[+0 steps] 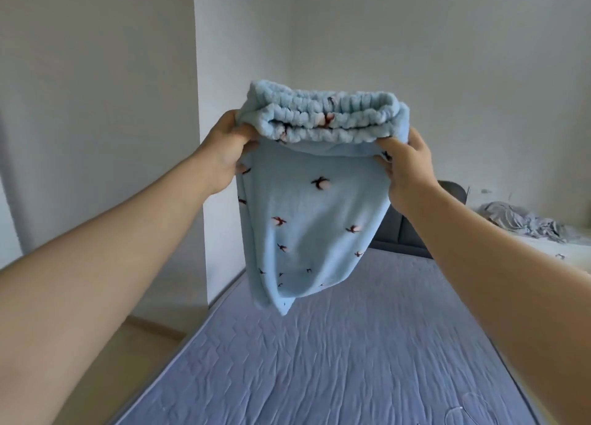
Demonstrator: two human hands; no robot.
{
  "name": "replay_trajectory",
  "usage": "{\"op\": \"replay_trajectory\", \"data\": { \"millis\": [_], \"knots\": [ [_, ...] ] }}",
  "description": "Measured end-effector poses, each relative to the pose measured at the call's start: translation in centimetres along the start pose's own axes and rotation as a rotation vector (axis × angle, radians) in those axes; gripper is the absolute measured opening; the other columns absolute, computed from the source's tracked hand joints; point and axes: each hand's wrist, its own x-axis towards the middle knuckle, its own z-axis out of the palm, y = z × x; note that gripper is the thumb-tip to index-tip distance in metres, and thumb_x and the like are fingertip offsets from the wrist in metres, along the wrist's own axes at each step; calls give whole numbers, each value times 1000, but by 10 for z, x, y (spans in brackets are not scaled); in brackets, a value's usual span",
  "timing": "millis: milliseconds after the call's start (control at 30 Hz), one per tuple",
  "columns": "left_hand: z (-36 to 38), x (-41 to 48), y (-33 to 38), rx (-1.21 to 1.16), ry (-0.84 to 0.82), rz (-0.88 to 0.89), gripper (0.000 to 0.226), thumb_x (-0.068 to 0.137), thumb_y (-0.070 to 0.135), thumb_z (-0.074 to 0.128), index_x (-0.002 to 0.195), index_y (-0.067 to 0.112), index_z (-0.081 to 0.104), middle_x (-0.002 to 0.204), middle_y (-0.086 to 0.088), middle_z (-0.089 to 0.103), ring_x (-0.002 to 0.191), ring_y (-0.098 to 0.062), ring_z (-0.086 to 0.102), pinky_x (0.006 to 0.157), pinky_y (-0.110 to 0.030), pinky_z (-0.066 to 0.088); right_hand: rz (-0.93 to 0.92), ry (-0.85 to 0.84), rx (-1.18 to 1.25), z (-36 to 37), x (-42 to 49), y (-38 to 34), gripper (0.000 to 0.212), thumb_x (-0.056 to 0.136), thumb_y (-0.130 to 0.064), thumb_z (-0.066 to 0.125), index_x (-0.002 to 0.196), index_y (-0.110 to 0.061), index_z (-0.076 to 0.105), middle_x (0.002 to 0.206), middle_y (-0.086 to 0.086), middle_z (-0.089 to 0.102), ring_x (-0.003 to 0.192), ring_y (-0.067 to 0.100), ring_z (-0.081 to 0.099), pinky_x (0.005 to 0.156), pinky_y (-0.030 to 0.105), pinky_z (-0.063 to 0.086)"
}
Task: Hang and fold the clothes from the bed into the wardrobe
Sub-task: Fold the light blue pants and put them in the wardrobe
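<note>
Fluffy matt fleece on the trousers (315, 220), ribbed at the waistband; quilted, wrinkled matt cloth over the bed (335, 360); smooth matt wall (96, 72).

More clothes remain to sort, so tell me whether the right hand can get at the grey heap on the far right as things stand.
Probably not. The right hand and left hand both grip the blue pants, and the grey heap lies well beyond it.

One head-worn camera looks forward and slightly down along the bed (335, 360) toward twelve o'clock, close behind the outstretched arms.
</note>
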Motion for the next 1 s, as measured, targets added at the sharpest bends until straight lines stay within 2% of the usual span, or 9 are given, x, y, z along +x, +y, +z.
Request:
{"op": "replay_trajectory", "data": {
  "millis": [100, 233, 333, 467, 600, 767, 833, 900, 1000],
  "knots": [
    [3, -54, -28, 60, 9, -107, 2, 94, 34, 50, 92, 34, 50, 89, 13, 63, 93, -13, 57, 83, -38, 42, 93, -11, -58, -25, -53, 23, 17, 76, -11, 70, 84, -22, 61, 90, 5, 63, 90, 20, 58, 87, 38, 49],
    [10, -131, -80, 148, -44, -304, 9, 96, 34, 47, 98, 31, 55, 88, 8, 69, 96, -15, 62, 89, -39, 43, 288, -46, -192, -62, -133, 66, 17, 78, -10, 71, 84, -20, 58, 86, 4, 61, 84, 20, 56, 76, 34, 46],
    [17, -199, -127, 184, -66, -479, 12, 98, 24, 43, 100, 28, 54, 95, 3, 67, 90, -15, 61, 79, -31, 44, 467, -89, -332, -90, -199, 104, 20, 78, -10, 70, 93, -13, 57, 89, 4, 61, 81, 18, 55, 72, 32, 46],
    [25, -291, -194, 378, -128, -701, 21, 101, 21, 35, 113, 26, 52, 121, -2, 57, 106, -17, 54, 80, -28, 41, 700, -206, -503, -131, -287, 157, 26, 77, -12, 73, 95, -19, 57, 95, 3, 64, 87, 17, 59, 79, 37, 49],
    [26, -358, -246, 482, -152, -890, 31, 101, 23, 35, 129, 23, 47, 136, -6, 48, 118, -21, 46, 88, -28, 34, 900, -432, -839, -159, -348, 201, 37, 63, -40, 78, 95, -31, 60, 94, -1, 65, 102, 24, 58, 93, 45, 47],
    [30, -384, -269, 508, -144, -982, 22, 99, 20, 37, 113, 23, 54, 136, -8, 48, 113, -21, 45, 88, -28, 31, 1023, -620, -1073, -158, -370, 218, 35, 82, -41, 64, 112, -24, 53, 92, -7, 54, 84, 10, 52, 70, 21, 40],
    [33, -384, -272, 524, -128, -993, 20, 99, 21, 38, 109, 22, 56, 134, -9, 50, 111, -23, 46, 85, -27, 29, 1069, -591, -951, -158, -372, 218, 31, 75, -33, 69, 101, -19, 58, 97, -2, 59, 75, 9, 52, 61, 18, 41],
    [34, -382, -273, 497, -94, -995, 29, 99, 22, 40, 123, 13, 52, 127, -7, 52, 117, -25, 46, 84, -26, 28, 1071, -490, -620, -164, -373, 220, 31, 56, -26, 70, 84, -25, 58, 93, -1, 61, 70, 8, 55, 56, 13, 46],
    [29, -372, -280, 495, -102, -982, 27, 99, 23, 40, 122, 14, 52, 119, -2, 54, 102, -19, 47, 82, -25, 32, 1071, -468, -536, -162, -368, 229, 39, 61, -19, 74, 97, -17, 60, 82, -5, 60, 79, 16, 57, 67, 21, 48]
  ]
}}
